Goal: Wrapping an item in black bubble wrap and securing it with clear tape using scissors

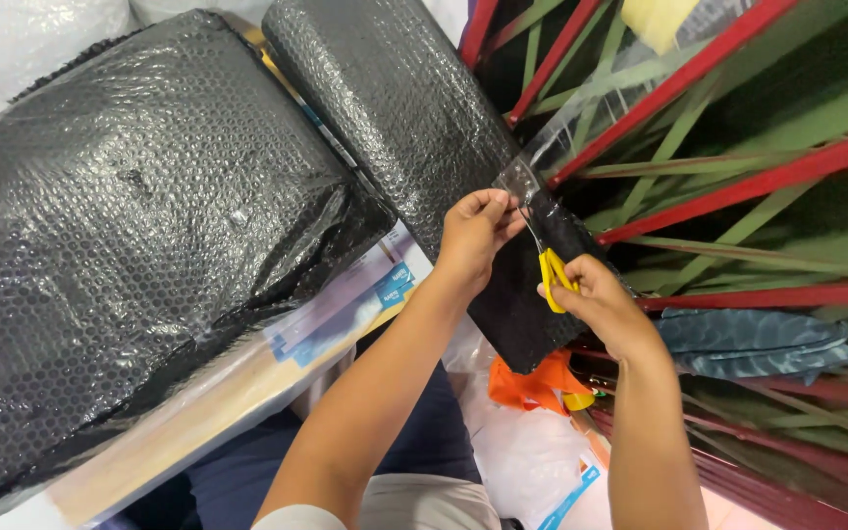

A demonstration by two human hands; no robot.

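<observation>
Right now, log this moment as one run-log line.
left hand: pinching clear tape | right hand: holding yellow-handled scissors at the tape | tape on: black bubble-wrapped roll | beside: black bubble-wrapped bundle

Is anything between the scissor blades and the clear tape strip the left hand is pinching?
Nothing visible. The left hand pinches the clear tape strip against the black bubble-wrapped roll, and the yellow-handled scissors in the right hand point their blades right up at the tape beside the left fingers.
</observation>
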